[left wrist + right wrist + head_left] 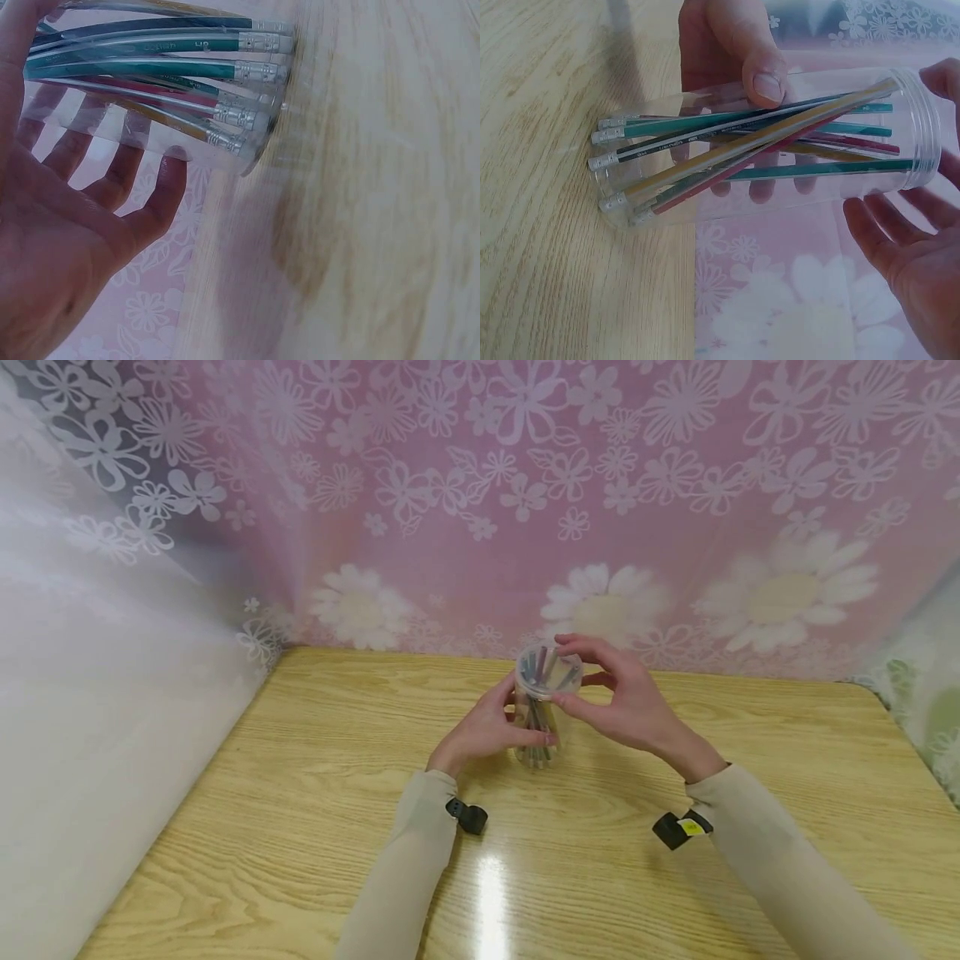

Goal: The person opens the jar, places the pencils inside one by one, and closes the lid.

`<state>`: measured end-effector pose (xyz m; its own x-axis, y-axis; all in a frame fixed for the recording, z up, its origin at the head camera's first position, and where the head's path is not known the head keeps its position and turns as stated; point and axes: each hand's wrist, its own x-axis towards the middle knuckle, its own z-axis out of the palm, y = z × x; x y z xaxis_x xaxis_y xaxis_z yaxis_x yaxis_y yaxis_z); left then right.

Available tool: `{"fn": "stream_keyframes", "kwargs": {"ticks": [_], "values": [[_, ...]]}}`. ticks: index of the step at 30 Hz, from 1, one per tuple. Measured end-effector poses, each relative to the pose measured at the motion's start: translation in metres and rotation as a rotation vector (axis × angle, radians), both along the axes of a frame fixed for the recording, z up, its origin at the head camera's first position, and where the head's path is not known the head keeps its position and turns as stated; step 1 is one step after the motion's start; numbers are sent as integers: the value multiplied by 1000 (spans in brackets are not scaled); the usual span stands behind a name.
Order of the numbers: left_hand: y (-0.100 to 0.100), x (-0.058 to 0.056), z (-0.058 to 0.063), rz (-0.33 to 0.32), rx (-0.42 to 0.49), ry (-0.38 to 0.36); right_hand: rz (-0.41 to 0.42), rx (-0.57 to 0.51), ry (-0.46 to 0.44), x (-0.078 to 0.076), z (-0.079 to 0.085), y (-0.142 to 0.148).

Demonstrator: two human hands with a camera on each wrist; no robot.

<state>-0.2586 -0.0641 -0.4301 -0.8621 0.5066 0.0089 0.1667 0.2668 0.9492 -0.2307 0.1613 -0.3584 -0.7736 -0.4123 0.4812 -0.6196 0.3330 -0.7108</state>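
A clear plastic jar (536, 752) stands nearly upright over the middle of the table, with several pencils (757, 142) inside. Green, black, yellow and red ones lean crosswise, their eraser ends (259, 71) down. Around the jar's side curls my left hand (483, 727), the thumb across the near face and the fingers behind. My right hand (626, 693) grips the ridged clear top (924, 131), thumb in front and fingers at the far side. Whether that top is a separate lid, I cannot tell. It is also unclear whether the base touches the table.
The wood-grain table (315, 827) extends to both sides and toward me. Behind it hangs a pink flowered curtain (450, 543), close beyond the jar. Pale sheeting (112, 693) borders the left side. Each wrist wears a small black camera (471, 818) on a strap.
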Motion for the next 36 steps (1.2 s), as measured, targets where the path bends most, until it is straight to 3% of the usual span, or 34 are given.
{"fn": "stream_keyframes", "kwargs": {"ticks": [3, 9, 17, 24, 32, 36], "values": [[0, 0, 1, -4, -3, -1, -2, -2, 24, -1, -1, 0], [1, 1, 2, -3, 5, 2, -90, 36, 56, -1, -2, -5], [2, 0, 1, 6, -10, 30, 3, -77, -50, 1, -3, 1], [2, -1, 1, 3, -3, 41, -33, -61, -34, -1, -3, 1], [1, 0, 0, 2, -1, 18, 12, -6, -35, -4, -3, 0], [0, 0, 0, -6, -3, 12, -26, -21, -8, -3, -3, -3]]}}
